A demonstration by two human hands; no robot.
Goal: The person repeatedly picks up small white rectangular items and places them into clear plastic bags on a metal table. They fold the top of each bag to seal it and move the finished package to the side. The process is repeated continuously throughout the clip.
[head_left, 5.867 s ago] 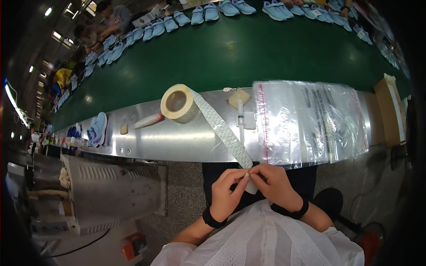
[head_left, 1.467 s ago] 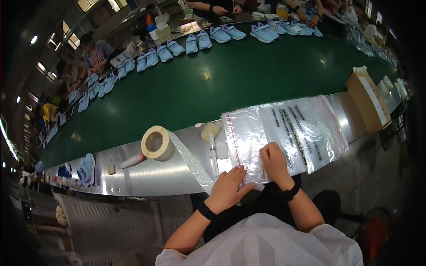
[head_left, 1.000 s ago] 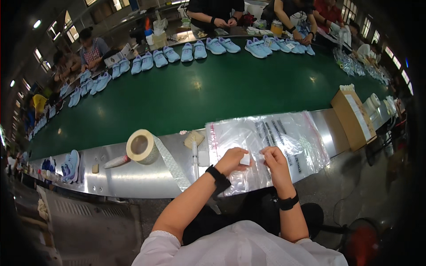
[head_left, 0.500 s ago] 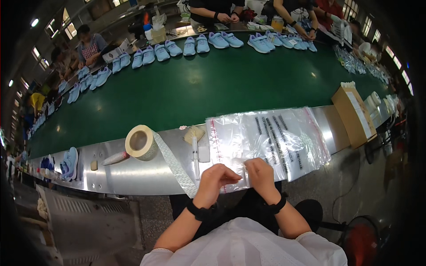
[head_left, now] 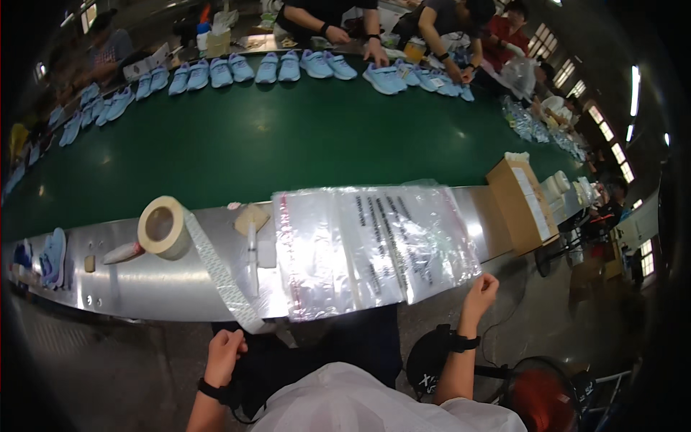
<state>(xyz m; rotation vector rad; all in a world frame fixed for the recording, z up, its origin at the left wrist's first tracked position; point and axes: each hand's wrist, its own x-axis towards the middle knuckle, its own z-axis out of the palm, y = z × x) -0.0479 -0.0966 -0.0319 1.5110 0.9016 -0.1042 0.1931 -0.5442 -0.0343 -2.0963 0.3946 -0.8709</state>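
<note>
At bench (head_left: 144, 288) edge: left hand (head_left: 224, 356) pinching tape strip (head_left: 219, 270) end, right hand (head_left: 481, 289) fisted, empty, at 3 o'clock of bag stack (head_left: 374, 245); sharp pull could topple tape roll (head_left: 164, 227).

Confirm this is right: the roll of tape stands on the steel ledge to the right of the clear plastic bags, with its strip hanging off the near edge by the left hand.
Not quite. In the head view the roll of tape stands to the left of the clear plastic bags, not the right. The rest holds: it is on the steel ledge, and its strip hangs off the near edge by the left hand.
</note>
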